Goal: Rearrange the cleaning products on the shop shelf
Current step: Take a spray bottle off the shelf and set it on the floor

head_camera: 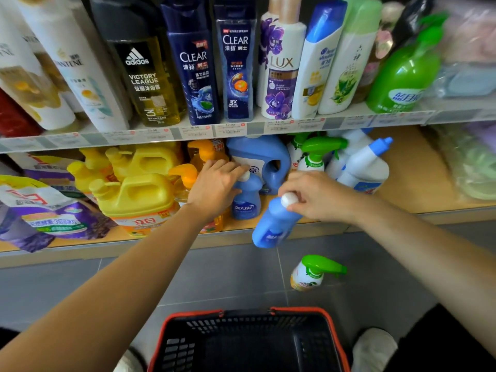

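Note:
My right hand (319, 196) grips a small blue bottle (276, 224) by its white-capped neck; the bottle hangs tilted in front of the lower shelf's edge (316, 230). My left hand (214, 183) rests over the top of a second small blue bottle (245, 204) standing on the lower shelf, fingers curled round its white cap. Behind them stands a large blue detergent jug (264, 159). A white spray bottle with a green trigger (312, 272) lies on the grey floor below the shelf.
Yellow jugs (137, 194), orange pump bottles (204, 154) and purple refill pouches (51, 213) fill the lower shelf's left. White bottles with blue caps (365, 167) and green-trigger sprays (315, 154) stand right. Shampoos line the upper shelf. A black basket with red rim (249, 342) sits on the floor.

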The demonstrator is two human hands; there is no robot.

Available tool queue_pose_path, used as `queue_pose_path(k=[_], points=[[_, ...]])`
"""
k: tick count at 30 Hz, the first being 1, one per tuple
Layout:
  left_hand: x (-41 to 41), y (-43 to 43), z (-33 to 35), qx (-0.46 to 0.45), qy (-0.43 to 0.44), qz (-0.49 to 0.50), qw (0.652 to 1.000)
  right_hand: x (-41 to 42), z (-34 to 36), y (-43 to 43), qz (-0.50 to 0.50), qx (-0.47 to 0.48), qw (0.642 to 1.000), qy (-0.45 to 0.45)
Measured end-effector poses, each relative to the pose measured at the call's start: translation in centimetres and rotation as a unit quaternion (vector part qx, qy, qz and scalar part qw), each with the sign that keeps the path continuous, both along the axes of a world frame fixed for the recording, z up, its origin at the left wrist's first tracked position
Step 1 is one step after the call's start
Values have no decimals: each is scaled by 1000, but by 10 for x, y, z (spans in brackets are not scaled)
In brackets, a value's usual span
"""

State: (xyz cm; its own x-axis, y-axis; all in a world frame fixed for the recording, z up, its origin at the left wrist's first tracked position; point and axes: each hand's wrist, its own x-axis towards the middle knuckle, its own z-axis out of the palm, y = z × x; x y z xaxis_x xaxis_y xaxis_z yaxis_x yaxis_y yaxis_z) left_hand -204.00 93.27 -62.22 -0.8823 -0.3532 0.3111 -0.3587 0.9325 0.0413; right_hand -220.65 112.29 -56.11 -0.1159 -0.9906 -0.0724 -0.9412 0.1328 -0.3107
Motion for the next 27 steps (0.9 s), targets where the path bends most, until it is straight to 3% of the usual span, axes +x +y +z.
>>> queue_pose_path(k=[5, 11, 13, 15, 18, 24, 27], points=[[1, 1, -4, 17, 10, -10, 1000, -24, 13, -23, -51, -100, 994, -2], [0, 3, -7, 32, 34, 1, 999, -26, -32, -48, -49, -56, 997, 4], [-3, 5, -4, 35, 39, 15, 999, -31, -38, -53, -107, -85, 990, -42], [-7, 9, -1, 33, 44, 37, 998, -36, -40, -53, -171, -111, 968, -146], [-19, 18, 4, 38, 64, 37, 996, -41, -41, -45, -192, -108, 942, -252], [-57, 41, 6, 128, 39, -23, 991, -53, -49, -10, -223, -136, 950, -174], [-67, 45, 0, 162, 17, -29, 986, -61, -61, 21, -241, -94, 954, -153]])
